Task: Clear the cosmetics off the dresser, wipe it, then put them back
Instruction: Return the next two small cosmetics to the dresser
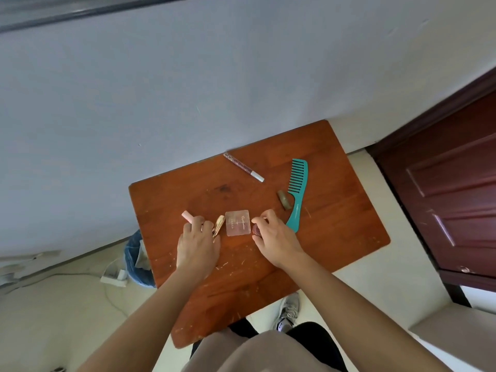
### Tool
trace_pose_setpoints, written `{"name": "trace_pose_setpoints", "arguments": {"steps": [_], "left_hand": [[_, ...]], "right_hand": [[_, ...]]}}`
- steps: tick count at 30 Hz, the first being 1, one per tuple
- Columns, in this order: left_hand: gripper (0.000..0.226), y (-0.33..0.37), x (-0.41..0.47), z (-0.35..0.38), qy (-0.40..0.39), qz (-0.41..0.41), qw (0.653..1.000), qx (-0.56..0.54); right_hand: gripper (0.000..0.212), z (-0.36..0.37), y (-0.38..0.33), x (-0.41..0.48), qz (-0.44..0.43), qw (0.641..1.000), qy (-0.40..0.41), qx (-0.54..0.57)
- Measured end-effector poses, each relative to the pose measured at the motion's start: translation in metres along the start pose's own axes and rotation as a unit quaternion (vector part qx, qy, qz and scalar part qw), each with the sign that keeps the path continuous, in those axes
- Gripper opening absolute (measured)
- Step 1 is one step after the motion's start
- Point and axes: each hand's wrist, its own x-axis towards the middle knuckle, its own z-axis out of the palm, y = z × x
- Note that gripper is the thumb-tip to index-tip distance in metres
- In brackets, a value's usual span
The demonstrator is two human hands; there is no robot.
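**Q:** Where are the cosmetics, and what are the hands doing?

**A:** Seen from above, everything lies on a scratched wooden bench (335, 210). The left hand (197, 242) curls round a pink tube (187, 216) at the left of the group. A gold tube (218, 224) lies against its fingers; I cannot tell whether it is gripped too. The right hand (273, 237) pinches a small dark-red round pot (256, 230) between thumb and fingertips. Between the hands sits a flat square compact (238, 222), touching the pot.

**Q:** And farther off?

**A:** A glittery lip gloss wand (243, 167) lies near the far edge. To the right lie a teal wide-tooth comb (296, 194) and, just beside it, a small olive-brown piece (284, 200).

**Q:** How should they handle?

**A:** All look light and rigid, with smooth plastic or metal shells — likely slippery. The tubes would roll, so take them across the barrel. The compact is thin and flush with the bench; pinch it by opposite edges and keep it level, since pressed powder may crack if dropped. The pot probably suits a grip round its sides, the comb a grip at its handle.
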Motion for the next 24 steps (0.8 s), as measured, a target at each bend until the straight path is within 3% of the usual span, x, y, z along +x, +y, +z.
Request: {"name": "trace_pose_setpoints", "arguments": {"steps": [12, 21, 24], "left_hand": [[0.028, 0.020, -0.014, -0.033, 0.067, -0.040, 0.996, -0.048], [0.030, 0.077, -0.041, -0.143, 0.274, -0.013, 0.958, -0.079], [0.027, 0.112, -0.049, -0.178, 0.342, 0.052, 0.935, -0.079]], "right_hand": [[0.042, -0.040, 0.020, -0.017, 0.015, 0.998, 0.054, -0.003], [0.045, -0.132, 0.069, -0.067, 0.007, 0.969, 0.241, 0.049], [0.039, -0.164, 0.090, -0.095, 0.026, 0.947, 0.315, 0.065]]}}
